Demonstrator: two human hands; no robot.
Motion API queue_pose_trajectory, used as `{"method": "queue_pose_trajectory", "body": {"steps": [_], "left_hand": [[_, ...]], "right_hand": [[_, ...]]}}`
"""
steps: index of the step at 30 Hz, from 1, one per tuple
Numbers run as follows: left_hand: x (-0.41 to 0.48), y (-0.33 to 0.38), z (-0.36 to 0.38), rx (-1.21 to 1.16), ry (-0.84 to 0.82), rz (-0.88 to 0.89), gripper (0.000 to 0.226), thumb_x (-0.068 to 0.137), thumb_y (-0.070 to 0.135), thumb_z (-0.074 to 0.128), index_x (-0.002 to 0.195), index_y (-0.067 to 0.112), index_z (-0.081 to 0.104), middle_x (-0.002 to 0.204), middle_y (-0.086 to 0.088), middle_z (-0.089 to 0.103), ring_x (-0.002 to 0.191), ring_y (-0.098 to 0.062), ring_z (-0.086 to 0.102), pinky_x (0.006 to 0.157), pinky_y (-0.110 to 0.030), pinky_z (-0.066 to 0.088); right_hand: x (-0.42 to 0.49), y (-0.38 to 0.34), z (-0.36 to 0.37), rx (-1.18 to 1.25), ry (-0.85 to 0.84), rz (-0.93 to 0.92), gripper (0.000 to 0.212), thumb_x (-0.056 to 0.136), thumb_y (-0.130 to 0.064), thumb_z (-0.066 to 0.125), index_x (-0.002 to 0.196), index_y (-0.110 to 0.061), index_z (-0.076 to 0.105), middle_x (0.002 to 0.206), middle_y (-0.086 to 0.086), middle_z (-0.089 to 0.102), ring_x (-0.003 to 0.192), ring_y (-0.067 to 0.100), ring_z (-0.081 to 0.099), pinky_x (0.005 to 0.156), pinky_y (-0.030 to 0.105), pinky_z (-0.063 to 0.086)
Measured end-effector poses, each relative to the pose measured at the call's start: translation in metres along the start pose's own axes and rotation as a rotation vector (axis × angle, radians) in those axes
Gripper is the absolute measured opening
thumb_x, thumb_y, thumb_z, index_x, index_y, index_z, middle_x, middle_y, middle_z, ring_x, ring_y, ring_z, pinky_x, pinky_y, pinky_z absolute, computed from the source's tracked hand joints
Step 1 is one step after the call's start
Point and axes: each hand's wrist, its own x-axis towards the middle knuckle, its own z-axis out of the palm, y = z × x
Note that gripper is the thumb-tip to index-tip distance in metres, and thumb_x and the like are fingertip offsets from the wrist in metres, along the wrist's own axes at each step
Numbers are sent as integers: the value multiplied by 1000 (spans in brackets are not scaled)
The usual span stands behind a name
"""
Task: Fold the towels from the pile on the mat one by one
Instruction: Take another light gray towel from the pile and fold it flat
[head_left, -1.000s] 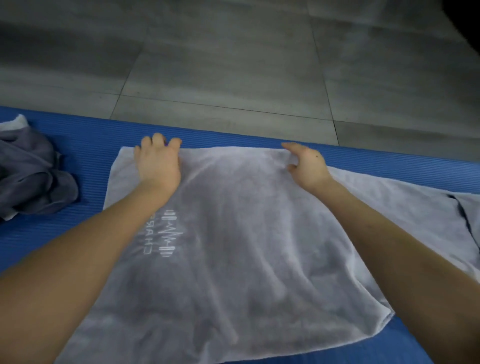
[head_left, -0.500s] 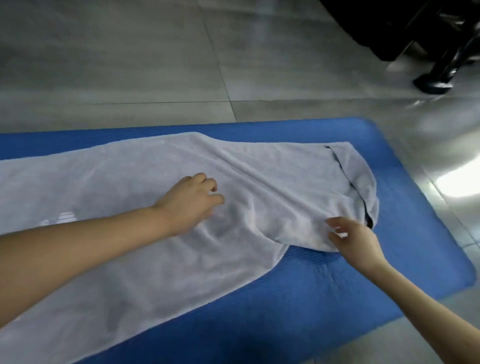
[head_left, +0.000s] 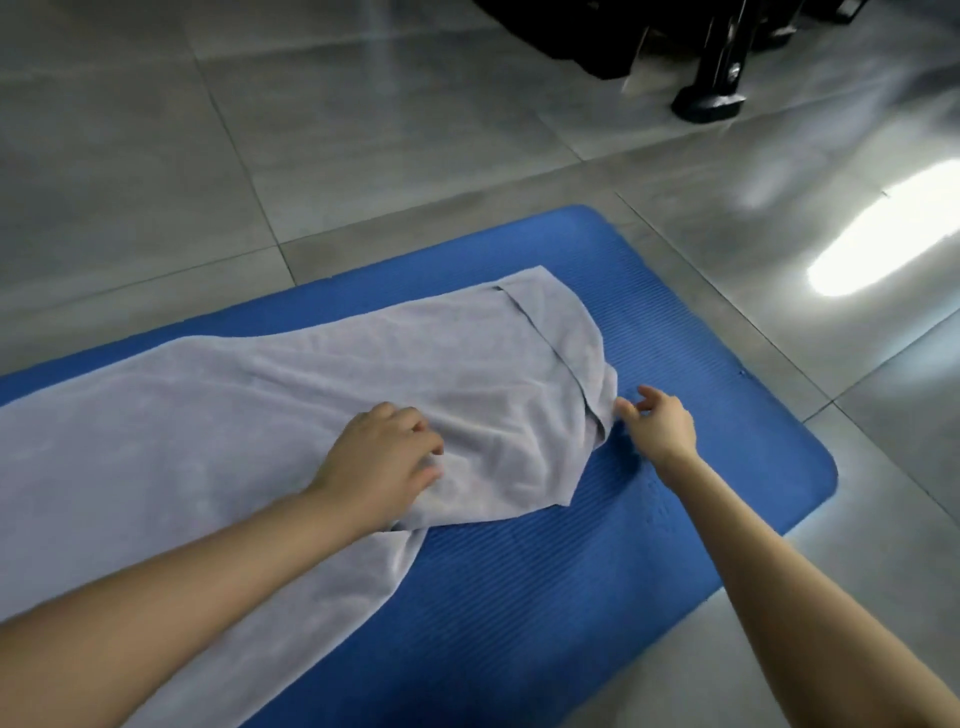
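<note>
Now, floor (head_left: 363, 130): grey tiles, fills far half of view; black stand (head_left: 711, 98) top R, bright glare patch (head_left: 878, 239) at R.
mat (head_left: 675, 545): blue, ribbed, lies on floor. Rounded R end in view; L end runs out of frame.
towel (head_left: 234, 426): pale grey, creased, spread flat on mat. Long axis runs along mat's length, from lower L of view toward far R.
left hand (head_left: 379, 462): on top of towel, close to its near edge, approx midway along the visible part. Fingers bent, tips pressing into cloth, creases fanning out from them. Whether it pinches a fold: can't tell.
right hand (head_left: 657, 423): over bare mat, just beside towel's R end. Fingers loosely spread, thumb & forefinger apart, holding nothing.
flap (head_left: 563, 322): towel's R end turned back over itself, a narrow strip lying on top.
corner (head_left: 605, 410): bunched near-R corner of towel, just L of right hand. Touching it or a hair apart: can't tell.
key relation: towel lies to L of right hand, w/ its free end pointing at that hand. The right hand is nearer that end; left hand sits further in, placed to act as anchor.
next move, prob.: right hand takes corner or flap, then flattens it or carries the end L along the long axis, w/ left hand holding cloth down.
</note>
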Motion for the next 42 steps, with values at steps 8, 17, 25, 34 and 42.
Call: {"method": "queue_pose_trajectory", "body": {"steps": [8, 17, 25, 34, 42], "left_hand": [[26, 43, 67, -104, -126, -212, 63, 69, 71, 50, 120, 35, 59, 117, 12, 53, 113, -15, 45, 99, -30, 27], [33, 14, 62, -207, 199, -555, 10, 83, 25, 62, 82, 18, 68, 83, -2, 69, 78, -28, 61, 72, -33, 45], [38, -37, 38, 180, -22, -821, 17, 81, 32, 53, 73, 25, 66, 100, -6, 61, 90, -29, 56, 83, -33, 43], [23, -25, 42, -73, 84, -632, 19, 83, 36, 62, 97, 25, 69, 110, 1, 58, 104, -23, 51, 88, -30, 36], [22, -5, 27, -238, 84, -445, 19, 84, 32, 62, 103, 33, 68, 117, 10, 56, 113, -12, 47, 92, -22, 33]], "right_hand": [[26, -27, 0, -64, 14, -79, 13, 84, -30, 63, 86, -19, 69, 98, 1, 59, 104, 26, 48, 77, 33, 42], [33, -98, -16, 578, -153, -188, 12, 91, -22, 58, 84, -14, 53, 78, 5, 56, 61, 15, 52, 65, 35, 51], [41, -107, 16, 75, -294, -294, 51, 86, -19, 61, 135, -20, 45, 115, -2, 60, 108, 20, 56, 90, 35, 48], [11, -80, 45, -8, -69, -138, 19, 79, -35, 62, 66, -22, 56, 79, -2, 62, 92, 25, 56, 85, 37, 42], [-4, -33, -35, 358, 165, -228, 13, 82, -27, 65, 84, -21, 54, 70, -3, 57, 68, 19, 52, 65, 35, 43]]}}
